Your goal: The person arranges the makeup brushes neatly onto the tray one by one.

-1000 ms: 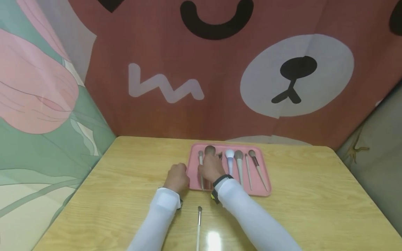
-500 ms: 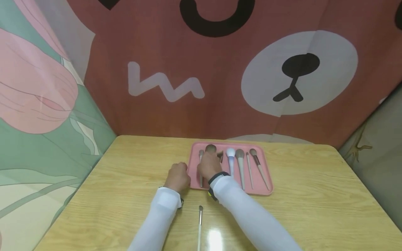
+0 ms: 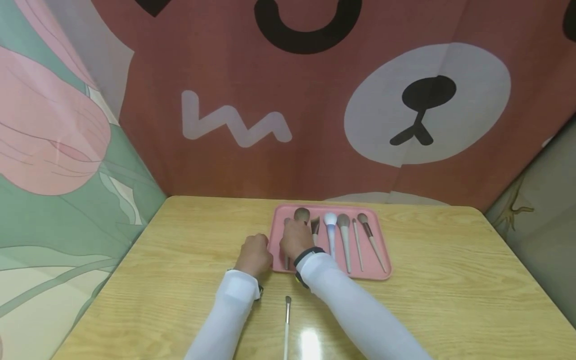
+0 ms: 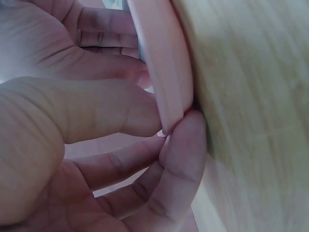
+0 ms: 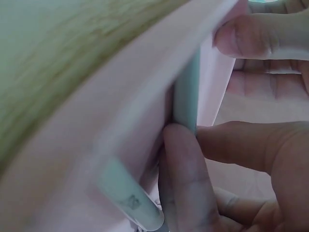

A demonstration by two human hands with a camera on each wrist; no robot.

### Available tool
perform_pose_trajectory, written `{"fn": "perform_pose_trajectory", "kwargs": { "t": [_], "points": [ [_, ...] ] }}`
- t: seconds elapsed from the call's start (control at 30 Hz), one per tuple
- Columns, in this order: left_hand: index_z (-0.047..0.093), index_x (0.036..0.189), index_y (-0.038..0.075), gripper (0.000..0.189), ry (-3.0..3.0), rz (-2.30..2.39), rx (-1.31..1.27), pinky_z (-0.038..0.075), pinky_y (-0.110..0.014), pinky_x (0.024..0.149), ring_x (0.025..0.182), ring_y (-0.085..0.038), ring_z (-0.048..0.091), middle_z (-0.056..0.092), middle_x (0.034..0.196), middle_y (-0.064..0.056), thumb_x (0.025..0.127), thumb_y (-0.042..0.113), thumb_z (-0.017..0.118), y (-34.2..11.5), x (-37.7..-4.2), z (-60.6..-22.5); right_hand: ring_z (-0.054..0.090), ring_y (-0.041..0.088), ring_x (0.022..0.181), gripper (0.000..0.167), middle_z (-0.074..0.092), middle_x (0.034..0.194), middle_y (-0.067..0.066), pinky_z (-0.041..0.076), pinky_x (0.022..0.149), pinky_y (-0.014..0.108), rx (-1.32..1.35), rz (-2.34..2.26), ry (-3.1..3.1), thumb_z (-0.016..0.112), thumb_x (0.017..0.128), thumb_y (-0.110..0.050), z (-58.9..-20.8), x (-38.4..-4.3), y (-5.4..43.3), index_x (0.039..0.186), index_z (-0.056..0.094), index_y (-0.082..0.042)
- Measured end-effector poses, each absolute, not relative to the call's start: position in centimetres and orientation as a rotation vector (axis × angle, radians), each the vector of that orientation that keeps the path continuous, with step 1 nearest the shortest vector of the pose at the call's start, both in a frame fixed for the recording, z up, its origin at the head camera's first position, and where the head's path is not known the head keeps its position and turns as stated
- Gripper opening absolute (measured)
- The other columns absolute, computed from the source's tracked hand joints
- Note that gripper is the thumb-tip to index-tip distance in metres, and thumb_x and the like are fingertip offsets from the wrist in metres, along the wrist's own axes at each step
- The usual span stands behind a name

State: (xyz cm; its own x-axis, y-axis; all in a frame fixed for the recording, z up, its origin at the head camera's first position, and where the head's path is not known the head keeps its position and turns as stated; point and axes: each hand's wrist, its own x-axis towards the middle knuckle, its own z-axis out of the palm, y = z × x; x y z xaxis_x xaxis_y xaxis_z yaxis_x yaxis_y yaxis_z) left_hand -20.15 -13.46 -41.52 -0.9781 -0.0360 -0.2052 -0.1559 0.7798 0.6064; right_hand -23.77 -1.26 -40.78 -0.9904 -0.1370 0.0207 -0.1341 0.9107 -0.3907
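My left hand pinches the left rim of a pink tray between thumb and fingers; the tray edge fills the middle of the left wrist view. Over the tray's left part, my right hand pinches the pale handle of the leftmost makeup brush, which lies along the tray. Next to it, a large fluffy brush is partly hidden by that hand. A second pale handle shows in the right wrist view.
Farther right on the tray lie an angled brush, a white-tipped brush, a full grey brush, a thin brush and a slanted brush. A slim brush lies on the wooden table before the tray.
My right hand has shifted slightly left, from near the large fluffy brush onto the leftmost brush, baring more of the angled brush. My left hand stays at the tray's rim.
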Motion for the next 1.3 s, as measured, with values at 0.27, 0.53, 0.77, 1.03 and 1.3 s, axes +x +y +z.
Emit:
{"fn": "perform_pose_trajectory", "kwargs": {
  "t": [0.27,0.53,0.77,1.03,1.3],
  "points": [
    [0.071,0.096,-0.004,0.016,2.81,0.99,-0.133,0.049,-0.031,0.058,0.068,-0.024,0.06,0.065,0.08,-0.012,0.081,-0.008,0.065,-13.46,-20.08,-41.64,0.073,0.036,0.089,0.027,0.075,0.099,0.02,0.062,0.081,0.047,-0.196,-0.626,3.059,0.076,0.087,-0.004,-40.9,-23.73,-1.4,0.112,0.071,0.0],
    [0.071,0.094,-0.004,0.017,2.852,0.957,-0.109,0.05,-0.032,0.059,0.07,-0.024,0.06,0.066,0.081,-0.013,0.08,-0.009,0.064,-13.5,-20.01,-41.47,0.072,0.035,0.085,0.026,0.073,0.096,0.02,0.062,0.078,0.045,-0.175,-0.626,3.042,0.076,0.088,-0.005,-40.69,-23.62,-1.56,0.113,0.069,0.001],
    [0.07,0.091,-0.003,0.015,2.859,0.958,-0.088,0.048,-0.031,0.057,0.068,-0.024,0.059,0.065,0.079,-0.013,0.078,-0.009,0.065,-13.48,-19.96,-41.5,0.072,0.035,0.087,0.027,0.074,0.098,0.02,0.062,0.081,0.046,-0.176,-0.592,3.048,0.076,0.087,-0.006,-40.73,-23.71,-1.52,0.112,0.07,0.001],
    [0.071,0.096,-0.004,0.016,2.825,0.952,-0.118,0.049,-0.03,0.058,0.069,-0.024,0.06,0.065,0.081,-0.013,0.081,-0.008,0.066,-13.44,-20.04,-41.43,0.068,0.031,0.078,0.025,0.072,0.093,0.018,0.06,0.073,0.041,-0.177,-0.612,3.017,0.075,0.088,-0.007,-40.67,-23.83,-1.45,0.112,0.069,-0.001],
    [0.071,0.097,-0.004,0.018,2.826,0.951,-0.117,0.053,-0.032,0.061,0.07,-0.025,0.062,0.067,0.082,-0.014,0.08,-0.008,0.067,-13.38,-19.89,-41.3,0.072,0.036,0.084,0.024,0.073,0.096,0.02,0.062,0.077,0.046,-0.226,-0.628,3.056,0.074,0.087,-0.006,-40.55,-23.24,-1.07,0.11,0.069,-0.002]
  ]
}}
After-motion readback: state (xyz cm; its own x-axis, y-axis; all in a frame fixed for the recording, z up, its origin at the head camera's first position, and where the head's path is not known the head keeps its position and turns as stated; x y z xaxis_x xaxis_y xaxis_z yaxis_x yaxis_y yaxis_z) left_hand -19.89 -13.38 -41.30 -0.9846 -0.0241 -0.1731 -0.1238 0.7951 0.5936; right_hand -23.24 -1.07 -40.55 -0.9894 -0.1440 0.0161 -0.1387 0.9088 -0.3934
